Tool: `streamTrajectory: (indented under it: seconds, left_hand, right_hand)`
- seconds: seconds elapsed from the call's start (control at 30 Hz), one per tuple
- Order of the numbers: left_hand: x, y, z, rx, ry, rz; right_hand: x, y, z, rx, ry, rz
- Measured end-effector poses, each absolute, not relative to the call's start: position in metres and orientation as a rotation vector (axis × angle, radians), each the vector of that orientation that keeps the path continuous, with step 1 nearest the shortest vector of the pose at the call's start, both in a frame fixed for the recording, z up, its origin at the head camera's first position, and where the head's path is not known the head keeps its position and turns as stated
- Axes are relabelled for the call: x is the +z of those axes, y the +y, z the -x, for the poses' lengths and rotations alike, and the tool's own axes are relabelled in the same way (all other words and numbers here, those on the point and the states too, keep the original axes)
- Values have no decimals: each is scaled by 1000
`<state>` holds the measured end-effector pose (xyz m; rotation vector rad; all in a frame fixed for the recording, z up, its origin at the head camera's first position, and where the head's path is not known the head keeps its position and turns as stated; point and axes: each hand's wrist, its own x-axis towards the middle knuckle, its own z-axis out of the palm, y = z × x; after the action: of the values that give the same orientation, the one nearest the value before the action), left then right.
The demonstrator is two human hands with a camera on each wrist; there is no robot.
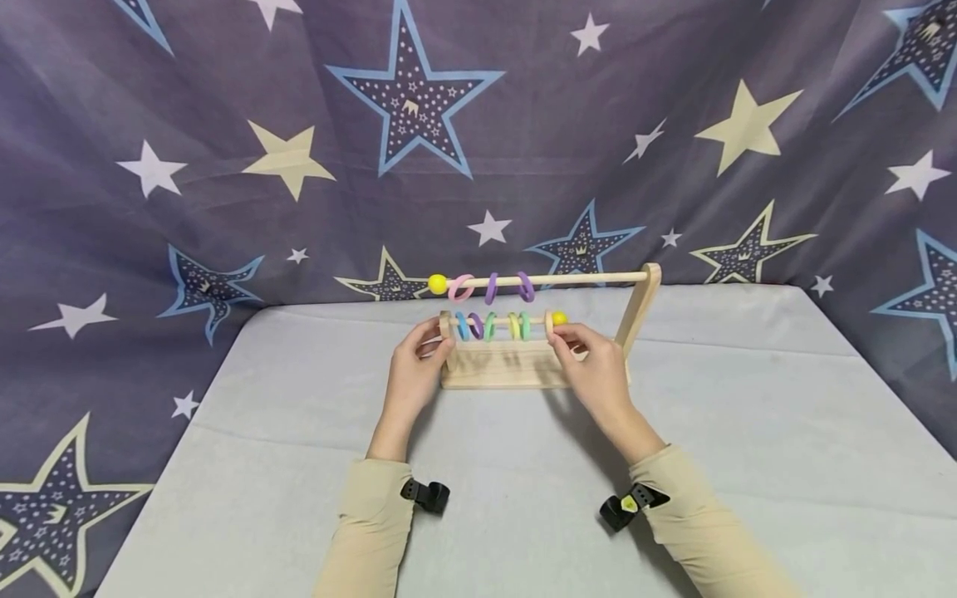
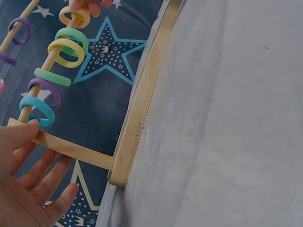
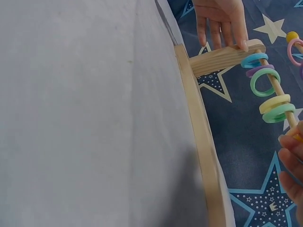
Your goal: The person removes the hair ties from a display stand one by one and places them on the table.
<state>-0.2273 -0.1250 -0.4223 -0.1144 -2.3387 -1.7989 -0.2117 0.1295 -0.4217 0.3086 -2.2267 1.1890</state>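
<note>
A wooden ring rack (image 1: 508, 378) stands on the table with two rods, one above the other. My left hand (image 1: 414, 370) holds its short left post (image 2: 78, 150), thumb near the top and fingers on the other side. At the lower rod's right end, my right hand (image 1: 598, 374) pinches a peach ring (image 2: 81, 18), which is around the rod beside the yellow end ball (image 1: 560, 318). Along that rod hang a blue ring (image 3: 254, 60), a purple ring (image 2: 52, 92), a yellow ring (image 2: 66, 47) and green rings (image 3: 265, 82).
Over the lower rod runs the upper rod (image 1: 591, 279), carrying a pink ring (image 1: 461, 287) and two purple rings (image 1: 527, 287), with a yellow ball (image 1: 437, 284) at its left tip. A tall post (image 1: 639, 307) supports it at right. Behind the grey-covered table (image 1: 508, 515) hangs a star-patterned cloth (image 1: 523, 191).
</note>
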Motion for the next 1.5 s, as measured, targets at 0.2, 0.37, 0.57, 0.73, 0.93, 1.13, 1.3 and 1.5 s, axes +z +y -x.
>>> streamTrajectory:
  seconds: [0.2,0.37,0.57,0.73,0.93,1.13,1.3,1.5]
  left_hand:
    - [-422,-125,228,-1803,-2344,111]
    - [-423,-126,228,-1802,-2346,115]
    - [-424,-125,229,-1809,-2331,130]
    - [-424,-124,230,-1776,-2364,102]
    - [-425,-125,230,-1765,-2383,85]
    - [-424,-124,229,-1776,-2394,73]
    - [-421,-124,228,-1766,-2393,88]
    - [-422,-125,228,-1760,-2405,93]
  right_hand:
    - [-420,135,212,1174,-2219,-287]
    - [-420,140,211,1120,-2228,-287]
    - [-420,145,210,1074,-2230,-257]
    - [-419,148,211,1076,-2246,-213]
    - [-421,149,214,1086,-2250,-185]
    - [-421,151,212,1102,-2257,-170]
    - [-418,152,207,1124,-2292,-173]
    - [-415,155,200,1149,-2360,-237]
